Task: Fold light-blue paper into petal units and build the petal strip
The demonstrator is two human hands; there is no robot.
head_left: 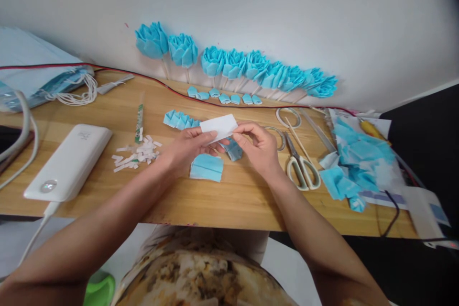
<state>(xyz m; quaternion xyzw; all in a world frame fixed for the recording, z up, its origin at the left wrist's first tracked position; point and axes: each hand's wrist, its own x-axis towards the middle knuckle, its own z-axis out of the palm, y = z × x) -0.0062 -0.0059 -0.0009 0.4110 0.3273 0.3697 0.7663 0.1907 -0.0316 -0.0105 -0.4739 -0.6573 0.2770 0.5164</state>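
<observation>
Above the middle of the table, my left hand [191,146] grips the left part of a small white rectangular piece [219,125], thumb on top. My right hand [258,146] pinches its right edge between thumb and fingers. Whether it is paper or fabric I cannot tell. Just below lies a flat blue piece [206,168] with a crease across it. Behind my left hand is a row of folded blue pieces [180,119]. Another blue piece [234,149] shows partly beneath my hands.
Blue handmade flowers [256,64] on sticks lean along the wall. Scissors [303,165], tape rolls [289,117] and blue scraps [358,148] lie right. White strips [143,151] and a white power bank [70,162] are left. A red-black cable [158,80] crosses the back.
</observation>
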